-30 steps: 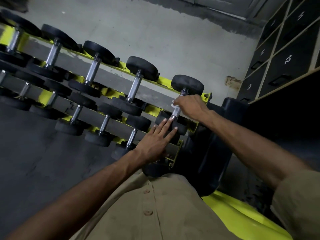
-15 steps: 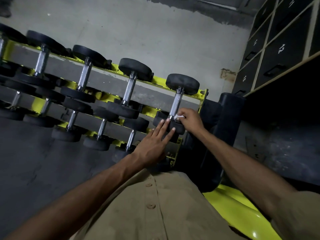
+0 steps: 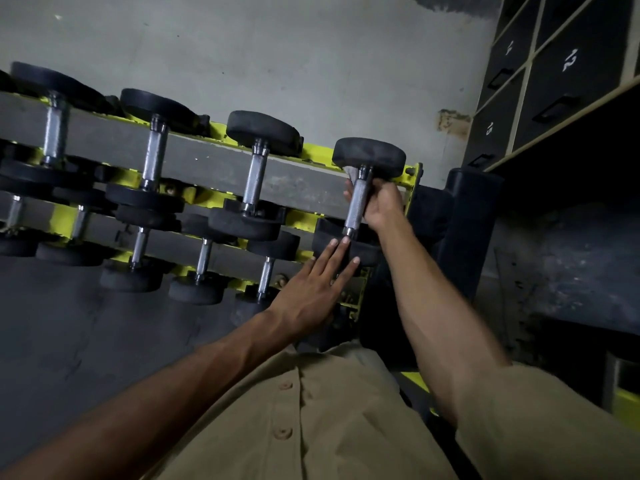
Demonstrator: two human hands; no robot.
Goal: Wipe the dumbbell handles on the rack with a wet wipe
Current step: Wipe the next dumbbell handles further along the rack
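A yellow and grey rack (image 3: 214, 168) holds two rows of black dumbbells with chrome handles. The rightmost top dumbbell (image 3: 369, 155) has a knurled handle (image 3: 356, 206). My right hand (image 3: 381, 204) curls round that handle from behind, holding a white wet wipe (image 3: 350, 173) whose corner sticks out just under the far weight head. My left hand (image 3: 311, 292) lies flat with straight fingers, its fingertips pressing on the near weight head (image 3: 367, 252) of the same dumbbell.
More dumbbells (image 3: 254, 181) sit to the left on both tiers. A black padded roller (image 3: 467, 216) stands right of the rack. Numbered dark lockers (image 3: 554, 74) fill the upper right. A yellow frame part (image 3: 415, 377) lies near my body. Grey wall behind.
My right hand slid with the wipe from the handle's near end up to its far end by the upper weight head. The left hand stayed on the near head.
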